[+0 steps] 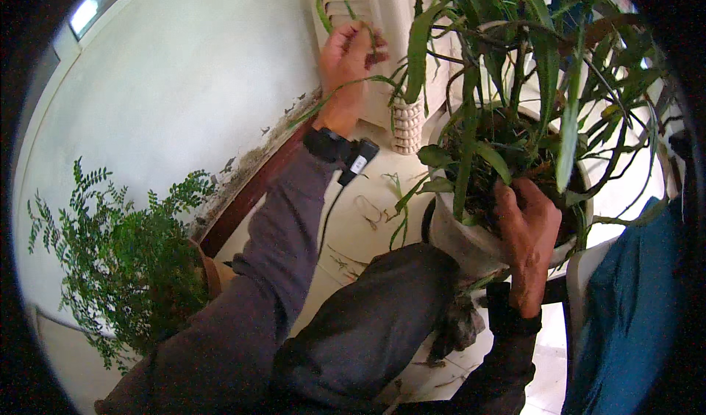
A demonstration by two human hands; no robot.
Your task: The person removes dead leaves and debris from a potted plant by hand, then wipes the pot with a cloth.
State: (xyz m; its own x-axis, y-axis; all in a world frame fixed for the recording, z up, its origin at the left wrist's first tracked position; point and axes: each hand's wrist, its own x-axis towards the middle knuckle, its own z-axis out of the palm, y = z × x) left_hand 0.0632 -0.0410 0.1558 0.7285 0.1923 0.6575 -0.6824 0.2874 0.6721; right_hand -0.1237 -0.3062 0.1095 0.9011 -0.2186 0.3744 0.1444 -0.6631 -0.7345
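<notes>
A large plant with long flat green leaves (543, 56) and dark woody stems grows in a whitish round pot (469, 249) at the right. My right hand (527, 222) reaches over the pot's near rim, its fingertips down among the stems and soil, where they are partly hidden. Up and to the left, my left hand (353, 51) is raised in front of a white louvred panel, its fingers closed around a thin green stem (353, 11) that runs upward. Another thin green shoot (339, 88) passes across my left wrist.
A small-leaved bushy plant (127, 249) in a brown pot stands at the left by the white wall. A ribbed cream-coloured post (407, 125) stands behind the big pot. Plant scraps (347, 263) lie on the tiled floor. Blue cloth (629, 316) hangs at the right.
</notes>
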